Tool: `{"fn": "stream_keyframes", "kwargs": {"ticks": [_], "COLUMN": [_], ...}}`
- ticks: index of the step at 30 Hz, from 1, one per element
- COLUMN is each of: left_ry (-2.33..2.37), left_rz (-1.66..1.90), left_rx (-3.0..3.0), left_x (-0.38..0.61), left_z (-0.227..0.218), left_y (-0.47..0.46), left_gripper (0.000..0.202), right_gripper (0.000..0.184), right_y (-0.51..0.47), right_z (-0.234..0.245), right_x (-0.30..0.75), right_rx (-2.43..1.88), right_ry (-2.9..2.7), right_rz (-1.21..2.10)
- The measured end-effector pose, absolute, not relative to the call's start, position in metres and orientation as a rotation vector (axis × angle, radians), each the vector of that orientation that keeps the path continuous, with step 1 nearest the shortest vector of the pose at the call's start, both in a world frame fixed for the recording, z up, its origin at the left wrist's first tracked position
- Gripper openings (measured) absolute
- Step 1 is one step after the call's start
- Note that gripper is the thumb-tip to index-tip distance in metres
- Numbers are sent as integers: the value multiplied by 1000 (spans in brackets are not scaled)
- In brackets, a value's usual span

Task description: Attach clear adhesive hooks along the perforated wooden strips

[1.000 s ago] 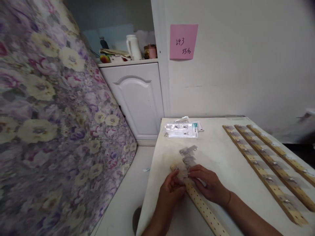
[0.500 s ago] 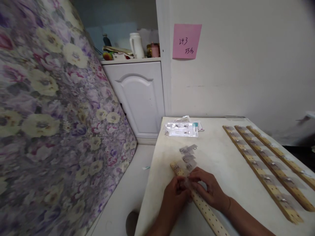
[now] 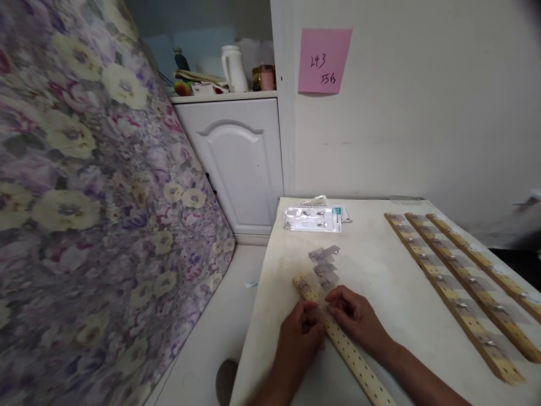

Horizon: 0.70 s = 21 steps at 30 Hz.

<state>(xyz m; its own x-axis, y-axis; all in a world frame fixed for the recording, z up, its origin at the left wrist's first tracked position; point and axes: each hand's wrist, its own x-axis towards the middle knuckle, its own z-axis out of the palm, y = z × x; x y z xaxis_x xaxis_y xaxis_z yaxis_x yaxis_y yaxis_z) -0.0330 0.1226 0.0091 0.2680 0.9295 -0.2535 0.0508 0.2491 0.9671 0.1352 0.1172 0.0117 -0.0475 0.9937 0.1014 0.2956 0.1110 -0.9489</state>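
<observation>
A long wooden strip with rows of small holes (image 3: pixel 347 352) lies slantwise on the white table (image 3: pixel 380 265). My left hand (image 3: pixel 299 335) and my right hand (image 3: pixel 356 320) meet over the strip a little below its upper end, fingers pinched together on a small clear plastic piece that I can barely make out. Just beyond the fingers, a few small clear plastic hooks (image 3: pixel 324 263) lie loose on the table.
A clear packet of hooks (image 3: pixel 313 219) lies at the table's far edge. Three more wooden strips with hooks on them (image 3: pixel 459 285) lie side by side at the right. A flowered mattress (image 3: pixel 84 192) leans at the left, a white cabinet (image 3: pixel 236 163) behind, a pink note (image 3: pixel 323 61) on the wall.
Both hands have slid a little down the strip toward me, uncovering its upper end. The view has tilted slightly downward.
</observation>
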Motion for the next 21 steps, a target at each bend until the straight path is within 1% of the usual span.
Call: {"fn": "stream_keyframes", "kwargs": {"ticks": [3,7,11,15,17,21], "left_ry": [1163,1192,1237,1380,1400,1342], "left_rz": [815,809,800,751,732,724], "left_rx": [1161,1133,1170,1467,1659,1909], "left_x": [-33,-33,-38,-50,-56,-59], "left_z": [5,1,8,22,27,27], "left_y": [123,124,123,120,119,118], "left_gripper": [33,36,26,12,14,26], "right_gripper": [13,12,12,12,13,14], "right_y": [121,125,128,130,131,134], "right_z": [6,4,5,3,1,-2], "right_x": [136,136,135,135,135,135], "right_rx": [-1342,-1343,-1395,-1410,-1414,-1427], "right_ry": [-1419,-1395,-1449,-1480,-1474,-1463], "right_rz": [1069,1103,1068,1049,1049,1048]}}
